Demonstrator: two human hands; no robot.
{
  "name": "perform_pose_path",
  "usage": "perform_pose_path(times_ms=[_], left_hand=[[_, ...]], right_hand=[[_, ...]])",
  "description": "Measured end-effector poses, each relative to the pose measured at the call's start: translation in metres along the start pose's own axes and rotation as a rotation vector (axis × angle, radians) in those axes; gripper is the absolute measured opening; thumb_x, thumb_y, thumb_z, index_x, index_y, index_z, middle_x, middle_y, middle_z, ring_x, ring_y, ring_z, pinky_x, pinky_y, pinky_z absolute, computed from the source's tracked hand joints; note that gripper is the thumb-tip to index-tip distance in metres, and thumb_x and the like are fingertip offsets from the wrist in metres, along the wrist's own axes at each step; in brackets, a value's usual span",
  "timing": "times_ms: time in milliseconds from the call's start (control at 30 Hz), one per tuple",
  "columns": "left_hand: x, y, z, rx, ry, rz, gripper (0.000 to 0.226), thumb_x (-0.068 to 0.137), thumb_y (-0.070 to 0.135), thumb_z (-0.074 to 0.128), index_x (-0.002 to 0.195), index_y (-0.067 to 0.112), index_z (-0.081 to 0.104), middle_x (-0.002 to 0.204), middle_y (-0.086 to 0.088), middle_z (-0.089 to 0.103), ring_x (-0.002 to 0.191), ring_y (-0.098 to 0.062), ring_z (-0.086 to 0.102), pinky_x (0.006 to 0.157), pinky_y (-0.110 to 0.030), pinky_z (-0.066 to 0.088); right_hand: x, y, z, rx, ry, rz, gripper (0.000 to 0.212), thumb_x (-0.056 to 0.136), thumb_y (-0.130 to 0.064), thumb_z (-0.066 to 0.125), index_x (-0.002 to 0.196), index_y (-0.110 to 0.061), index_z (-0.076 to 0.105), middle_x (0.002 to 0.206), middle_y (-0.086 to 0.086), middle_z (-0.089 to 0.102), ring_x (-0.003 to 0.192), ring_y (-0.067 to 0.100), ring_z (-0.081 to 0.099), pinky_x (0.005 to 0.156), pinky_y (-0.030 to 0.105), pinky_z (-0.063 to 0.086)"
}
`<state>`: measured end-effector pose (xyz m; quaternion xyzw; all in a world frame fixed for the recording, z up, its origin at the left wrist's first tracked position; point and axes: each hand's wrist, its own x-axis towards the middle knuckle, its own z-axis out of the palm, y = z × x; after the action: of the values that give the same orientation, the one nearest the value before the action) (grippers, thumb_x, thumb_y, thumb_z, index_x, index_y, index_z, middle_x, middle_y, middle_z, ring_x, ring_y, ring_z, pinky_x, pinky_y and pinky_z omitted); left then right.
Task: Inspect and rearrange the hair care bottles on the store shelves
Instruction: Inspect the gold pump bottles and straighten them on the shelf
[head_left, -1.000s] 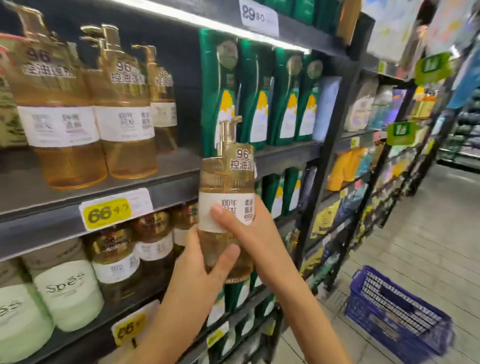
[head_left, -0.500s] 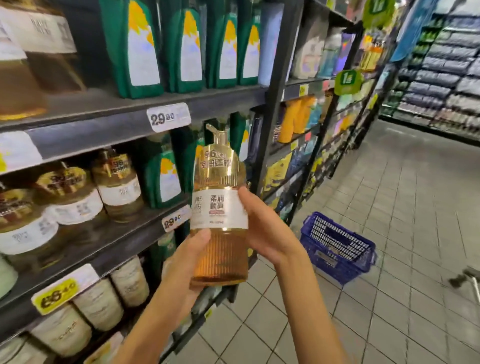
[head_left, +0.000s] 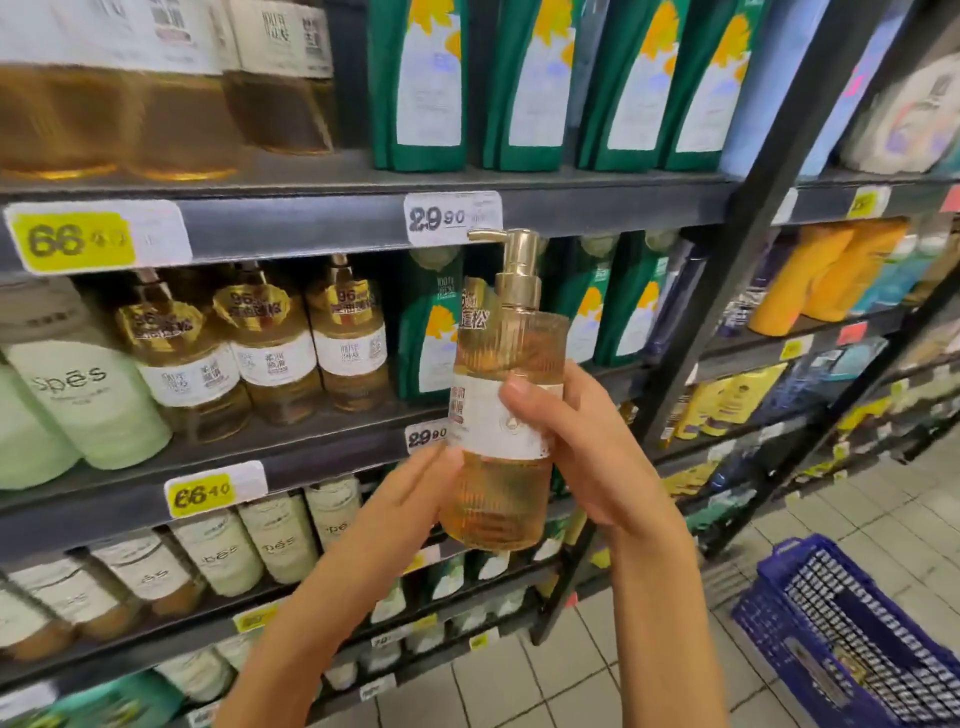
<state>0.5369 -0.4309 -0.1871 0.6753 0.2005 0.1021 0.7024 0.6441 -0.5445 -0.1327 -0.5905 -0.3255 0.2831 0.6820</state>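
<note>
We get one head view: faces forward and down, close on left hand (head_left: 410, 504) and right hand (head_left: 582, 457), shelves (head_left: 311, 223) left, aisle floor (head_left: 519, 691) right, edges seemingly blurred.

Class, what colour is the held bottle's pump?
Gold; pump of the bottle, best in the head view.
</note>
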Motion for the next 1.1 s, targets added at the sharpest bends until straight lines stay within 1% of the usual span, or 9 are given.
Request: perform_pose_path(times_ms=[100,300,467,567,700,800,967,1033,1100], left_hand=[[-0.026,0.000,0.012,0.142,0.153,0.169,0.054,0.062,0.077,0.054,0.109,0.053,0.048,0.104,0.030,0.063,0.094,0.010,0.060,0.072,-0.005,0.045],[-0.033,-0.003,0.020,0.003,0.553,0.236,0.041,0.066,0.034,0.079,0.099,0.033,0.054,0.085,0.025,0.068,0.076,0.006,0.064,0.057,-0.006,0.045],[-0.044,-0.003,-0.005,-0.553,0.180,0.188,0.066,0.040,0.050,0.085,0.095,0.015,0.074,0.098,-0.013,0.072,0.089,-0.028,0.069,0.068,-0.036,0.057],[-0.049,-0.008,-0.014,-0.641,0.057,0.205,0.074,0.047,0.054,0.083,0.105,0.011,0.069,0.106,-0.018,0.068,0.094,-0.032,0.066,0.075,-0.045,0.054],[-0.048,-0.014,-0.025,-0.443,0.116,0.068,0.114,0.032,0.063,0.082,0.123,0.003,0.051,0.121,-0.024,0.058,0.110,-0.037,0.055,0.094,-0.056,0.043],[-0.045,-0.016,-0.035,-0.311,0.333,0.139,0.086,0.037,0.060,0.078,0.105,0.012,0.060,0.104,-0.004,0.069,0.100,-0.021,0.064,0.090,-0.042,0.046],[-0.046,-0.010,-0.019,0.151,0.533,0.228,0.070,0.060,0.070,0.058,0.113,0.026,0.048,0.095,0.019,0.067,0.090,0.009,0.061,0.070,-0.008,0.046],[-0.042,-0.008,-0.017,0.138,0.551,0.216,0.067,0.061,0.069,0.065,0.109,0.025,0.050,0.093,0.015,0.068,0.087,0.007,0.063,0.068,-0.007,0.046],[-0.039,-0.006,-0.022,-0.014,0.466,0.197,0.054,0.066,0.058,0.066,0.106,0.023,0.058,0.096,0.009,0.072,0.091,-0.003,0.065,0.072,-0.011,0.049]], right_hand=[[0.014,0.005,0.008,0.001,0.008,-0.008,0.066,0.063,-0.032,0.078,0.120,-0.014,0.051,0.107,0.002,0.070,0.096,0.016,0.069,0.082,0.032,0.055],[0.029,0.016,0.040,-0.009,-0.078,0.081,0.061,0.063,-0.042,0.079,0.115,-0.022,0.055,0.102,-0.004,0.071,0.091,0.011,0.069,0.075,0.024,0.056],[0.034,0.023,0.036,0.226,-0.539,0.222,0.062,0.065,-0.060,0.074,0.113,-0.020,0.070,0.119,0.006,0.067,0.113,0.023,0.062,0.096,0.039,0.050],[0.033,0.042,0.041,0.407,-0.645,0.323,0.082,0.062,-0.054,0.079,0.128,-0.010,0.058,0.130,0.019,0.058,0.122,0.036,0.053,0.103,0.050,0.042],[0.031,0.049,0.046,0.480,-0.623,0.274,0.055,0.065,-0.045,0.079,0.112,-0.017,0.071,0.116,0.011,0.068,0.107,0.026,0.065,0.085,0.034,0.054],[0.030,0.045,0.055,0.312,-0.509,0.167,0.044,0.076,-0.031,0.070,0.117,-0.014,0.065,0.114,0.008,0.069,0.104,0.023,0.066,0.080,0.029,0.055],[0.029,0.035,0.075,0.043,-0.218,0.086,0.093,0.046,-0.044,0.083,0.122,-0.015,0.038,0.112,0.003,0.063,0.096,0.013,0.066,0.076,0.024,0.057],[0.034,0.029,0.080,-0.090,-0.232,0.093,0.088,0.048,-0.057,0.070,0.118,-0.019,0.032,0.107,-0.003,0.057,0.089,0.005,0.061,0.065,0.010,0.053],[0.038,0.034,0.067,-0.140,-0.271,0.087,0.058,0.078,-0.051,0.059,0.116,-0.017,0.031,0.103,-0.001,0.054,0.082,0.005,0.056,0.057,0.004,0.046]])
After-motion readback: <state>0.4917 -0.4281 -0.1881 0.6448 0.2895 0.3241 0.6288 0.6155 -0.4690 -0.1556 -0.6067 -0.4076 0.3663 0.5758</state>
